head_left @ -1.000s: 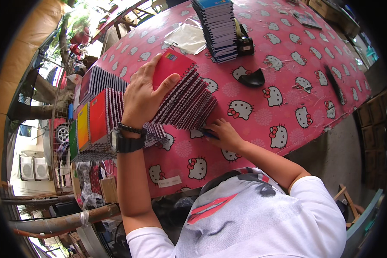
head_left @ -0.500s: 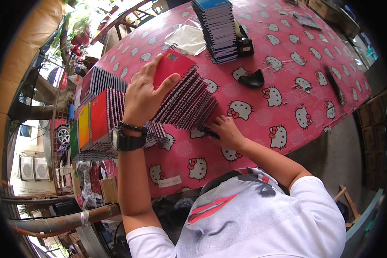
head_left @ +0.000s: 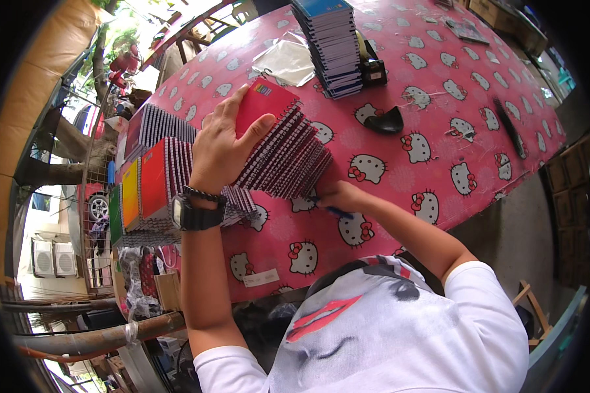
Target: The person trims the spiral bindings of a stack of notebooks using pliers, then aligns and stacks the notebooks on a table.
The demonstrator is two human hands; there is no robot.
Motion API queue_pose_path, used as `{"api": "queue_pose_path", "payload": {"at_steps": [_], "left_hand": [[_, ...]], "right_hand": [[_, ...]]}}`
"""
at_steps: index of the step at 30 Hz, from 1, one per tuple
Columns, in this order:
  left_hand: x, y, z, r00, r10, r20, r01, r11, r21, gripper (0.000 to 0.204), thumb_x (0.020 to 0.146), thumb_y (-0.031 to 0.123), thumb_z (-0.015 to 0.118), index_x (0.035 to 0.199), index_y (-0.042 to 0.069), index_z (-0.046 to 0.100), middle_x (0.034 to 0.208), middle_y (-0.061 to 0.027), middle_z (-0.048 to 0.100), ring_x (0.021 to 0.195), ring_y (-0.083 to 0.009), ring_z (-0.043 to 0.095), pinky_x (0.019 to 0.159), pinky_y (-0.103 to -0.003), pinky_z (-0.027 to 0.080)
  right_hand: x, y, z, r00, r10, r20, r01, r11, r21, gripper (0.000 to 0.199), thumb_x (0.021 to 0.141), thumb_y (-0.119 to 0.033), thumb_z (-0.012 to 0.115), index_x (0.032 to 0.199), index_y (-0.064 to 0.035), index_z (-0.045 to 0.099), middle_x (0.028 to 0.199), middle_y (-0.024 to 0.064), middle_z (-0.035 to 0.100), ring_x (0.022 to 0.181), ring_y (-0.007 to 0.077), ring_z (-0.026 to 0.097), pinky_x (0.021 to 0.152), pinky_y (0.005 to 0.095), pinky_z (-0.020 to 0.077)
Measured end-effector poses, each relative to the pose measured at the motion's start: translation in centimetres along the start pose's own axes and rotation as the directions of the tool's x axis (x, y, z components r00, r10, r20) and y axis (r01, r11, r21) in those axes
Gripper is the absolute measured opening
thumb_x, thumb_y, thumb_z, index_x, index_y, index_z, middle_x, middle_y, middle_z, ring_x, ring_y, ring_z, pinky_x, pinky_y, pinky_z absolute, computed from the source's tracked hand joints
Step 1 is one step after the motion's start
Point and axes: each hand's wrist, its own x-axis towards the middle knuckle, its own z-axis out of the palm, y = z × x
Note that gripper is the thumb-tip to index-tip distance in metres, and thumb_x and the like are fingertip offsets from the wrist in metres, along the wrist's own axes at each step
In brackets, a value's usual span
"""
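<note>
A big table (head_left: 478, 131) with a pink cloth covered in white cartoon cats fills most of the view. On its left side lie rows of spiral notebooks (head_left: 147, 187) with red, orange, yellow and green covers, set on edge like books on a shelf. In front of them is a long fanned row of spiral notebooks (head_left: 288, 160), leaning one on the next. The left hand (head_left: 219, 147) rests on top of this row, with its fingers and thumb closed around the red notebook (head_left: 262, 105) at the far end, tipping it up. A black watch (head_left: 193, 215) sits on that wrist. Farther back stands a tall stack of blue notebooks (head_left: 334, 46), with a crumpled clear plastic bag (head_left: 285, 62) just beside it. A small black curved thing (head_left: 383, 121) lies near the stack. The right hand (head_left: 341, 196) lies low against the near end of the fanned row, closed on a blue pen (head_left: 334, 211).
</note>
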Motion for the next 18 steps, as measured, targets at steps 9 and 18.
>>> {"api": "queue_pose_path", "payload": {"at_steps": [9,18], "left_hand": [[-0.1,0.0,0.0,1.0,0.021,-0.005,-0.021,1.0,-0.014,0.085,0.079,0.073,0.041,0.136,0.011,0.04,0.124,-0.0161,0.053,0.114,-0.0326,0.05,0.095,-0.042,0.039],[-0.2,0.3,-0.1,1.0,0.002,0.014,-0.002,1.0,-0.017,0.083,0.08,0.071,0.042,0.137,0.011,0.039,0.127,-0.0171,0.05,0.118,-0.0332,0.047,0.098,-0.041,0.037]], "right_hand": [[-1.6,1.3,3.4,0.674,-0.668,-0.315,0.232,0.596,-0.769,0.038,0.07,-0.022,0.066,0.107,-0.0134,0.063,0.095,0.0118,0.054,0.096,0.0306,0.048,0.077,0.043,0.0405],[0.4,-0.1,0.0,0.999,0.03,-0.028,-0.025,0.984,0.176,0.022,0.08,-0.025,0.066,0.088,-0.005,0.067,0.068,0.0088,0.061,0.058,0.0161,0.06,0.052,0.031,0.0501]]}}
